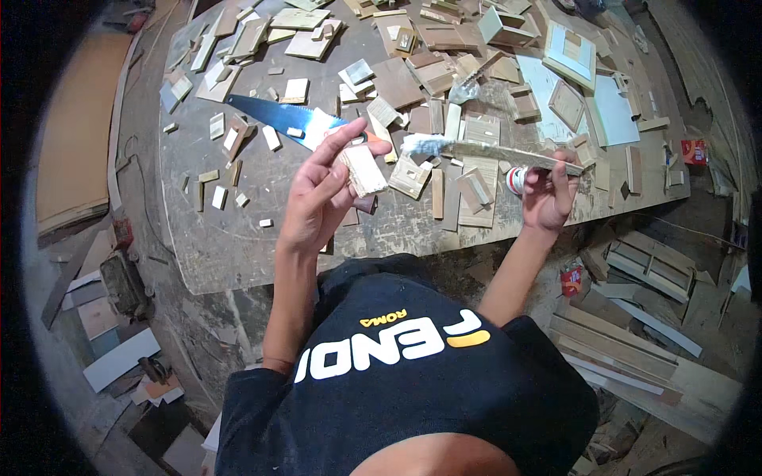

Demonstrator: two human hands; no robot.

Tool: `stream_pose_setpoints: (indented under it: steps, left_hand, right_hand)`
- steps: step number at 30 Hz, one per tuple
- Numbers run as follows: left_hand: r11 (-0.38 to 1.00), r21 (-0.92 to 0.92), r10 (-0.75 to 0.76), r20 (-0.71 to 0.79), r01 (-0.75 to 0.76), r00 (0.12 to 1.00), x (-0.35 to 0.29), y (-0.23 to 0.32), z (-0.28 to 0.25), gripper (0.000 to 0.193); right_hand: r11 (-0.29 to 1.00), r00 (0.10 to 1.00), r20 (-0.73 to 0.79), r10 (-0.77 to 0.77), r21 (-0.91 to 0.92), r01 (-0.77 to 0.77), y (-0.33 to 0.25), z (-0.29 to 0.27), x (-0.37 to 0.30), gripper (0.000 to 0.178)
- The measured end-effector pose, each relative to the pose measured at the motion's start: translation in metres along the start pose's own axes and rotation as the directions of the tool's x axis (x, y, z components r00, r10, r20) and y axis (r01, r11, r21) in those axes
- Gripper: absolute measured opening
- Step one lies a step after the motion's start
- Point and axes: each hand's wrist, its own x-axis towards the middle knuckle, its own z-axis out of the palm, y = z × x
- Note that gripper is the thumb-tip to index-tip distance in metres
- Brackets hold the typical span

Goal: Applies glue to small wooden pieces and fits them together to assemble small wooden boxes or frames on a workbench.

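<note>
Blue metal saw blade lies left on the scuffed grey-brown table, its right end partly hidden behind the left hand, which pinches a small, pale rectangular wooden block. Nearer, white and yellow lettering crosses the black shirt. Rightward, a long wooden strip, white-smeared at its left end, is grasped by the right hand; whether this also grips the red-and-white round container, I cannot tell.
</note>
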Motion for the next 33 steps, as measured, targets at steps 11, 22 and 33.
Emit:
stream_pose_setpoints:
  steps: [11, 22, 33]
  left_hand:
    - [0.996, -0.08, 0.041, 0.118, -0.031, 0.992, -0.048, 0.03, 0.013, 0.051]
    - [0.971, -0.231, 0.04, -0.083, -0.059, 0.996, -0.089, 0.056, -0.015, 0.037]
    - [0.961, -0.273, 0.04, -0.015, -0.043, 0.999, -0.125, 0.095, -0.057, 0.043]
  right_hand:
    - [0.989, 0.997, 0.006, 0.08, 0.124, -0.08, 0.006, 0.023, -0.056, 0.038]
    - [0.997, 0.989, -0.139, 0.055, 0.062, -0.047, -0.008, 0.087, -0.095, 0.032]
    - [0.999, 0.988, -0.148, 0.053, 0.001, -0.053, 0.004, 0.151, -0.144, 0.029]
